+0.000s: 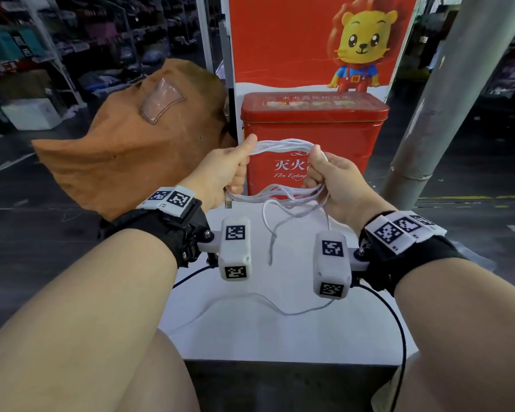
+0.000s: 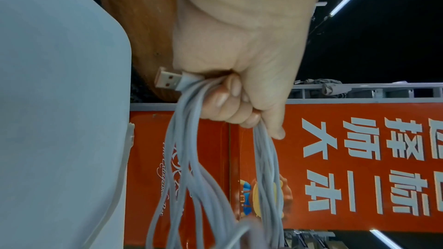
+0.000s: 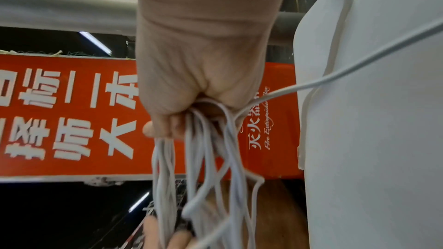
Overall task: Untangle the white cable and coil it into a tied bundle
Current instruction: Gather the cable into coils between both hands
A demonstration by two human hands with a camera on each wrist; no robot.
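— What does the cable look like from where you are?

— The thin white round-sheathed cable (image 1: pixel 283 145) is gathered into several long loops stretched between my two fists, held up above the smooth white rectangular tabletop (image 1: pixel 250 331). One loose strand sags out of the bundle and trails across the table toward me. A silver metal USB plug (image 2: pixel 167 80) sticks out at the bottom of my left fist.

— How are your hands set?

— My left hand (image 1: pixel 223 171) is curled tight around one end of the loops, thumb pressed along the top strands. My right hand (image 1: pixel 333 179) is closed around the other end, fingers wrapped over the bunch, and the single strand leaves it on the side toward the table.

— And past the hands?

— Just behind the cable stands a glossy red metal box (image 1: pixel 312 126) with a lid and white lettering. To its left slumps a wrinkled brown cloth sack (image 1: pixel 125 150) with a clear plastic pocket. Behind the box rises a red poster with a yellow cartoon lion (image 1: pixel 357 43), and a grey round pillar (image 1: pixel 446 99) stands at the right.
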